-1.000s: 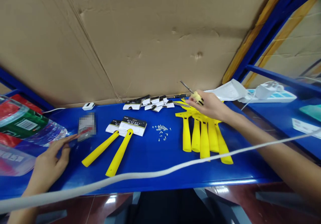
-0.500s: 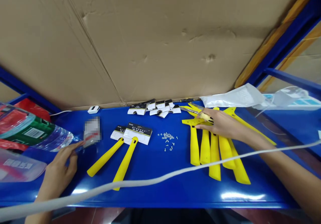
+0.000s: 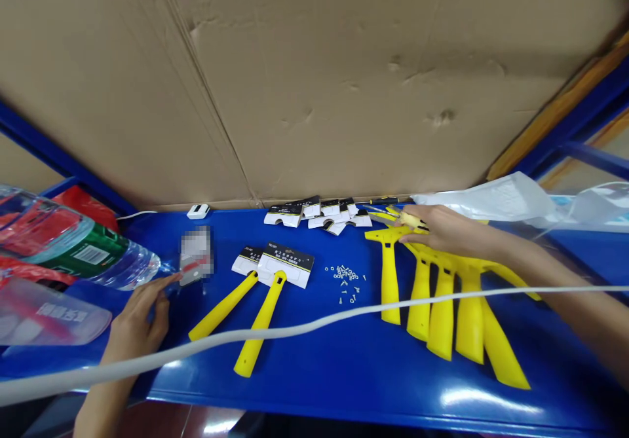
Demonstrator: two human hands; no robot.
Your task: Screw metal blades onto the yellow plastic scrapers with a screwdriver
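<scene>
My right hand (image 3: 430,225) is closed around a screwdriver (image 3: 411,220) with a pale yellow handle, its metal shaft pointing left. The hand is over the heads of several yellow T-shaped plastic handles (image 3: 442,317), which lie side by side. One yellow handle (image 3: 390,281) rests a little left of the rest. With the index finger stretched out, my left hand (image 3: 140,320) touches the lower edge of a small flat, blurred-out object (image 3: 195,258). Two more yellow handles (image 3: 263,327) lie mid-table, each with a black-and-white card (image 3: 287,266) at its head.
Small screws and nuts (image 3: 346,274) lie scattered mid-table. Behind them are several cards (image 3: 327,212) and a dark screwdriver (image 3: 383,201). A plastic bottle (image 3: 93,248) and clear container (image 3: 54,313) stand left. A white cable (image 3: 304,328) crosses in front; cardboard (image 3: 314,84) walls the back.
The view has shifted, so most things appear farther right. The yellow handles under my right hand have spread, widening the gap beside the leftmost one. My left hand keeps its pose.
</scene>
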